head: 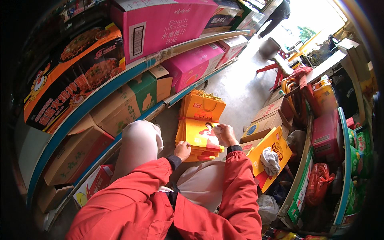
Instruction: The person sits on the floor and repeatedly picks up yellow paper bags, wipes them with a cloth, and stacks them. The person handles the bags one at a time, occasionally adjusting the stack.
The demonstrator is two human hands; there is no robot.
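Observation:
A stack of yellow-orange paper gift bags point(195, 135) with gold cord handles lies in front of my knees, a red band across its middle. My left hand point(182, 151) is at the stack's near left edge, fingers bent against the top bag; whether it pinches the paper is unclear. Over the right side of the stack, my right hand point(227, 135) holds a small wad of whitish cloth point(218, 129), partly covered by the fingers. To my right, more yellow gift bags point(258, 156) lean at a slant, with a crumpled grey cloth point(270, 161) on them.
Shelving with a blue edge point(105, 87) runs along my left, loaded with a pink drink carton point(168, 27) and a black-and-orange noodle carton point(75, 78). Cardboard boxes point(264, 126) and another shelf point(300, 180) stand right. Beyond are a red stool point(267, 67) and a person point(274, 18).

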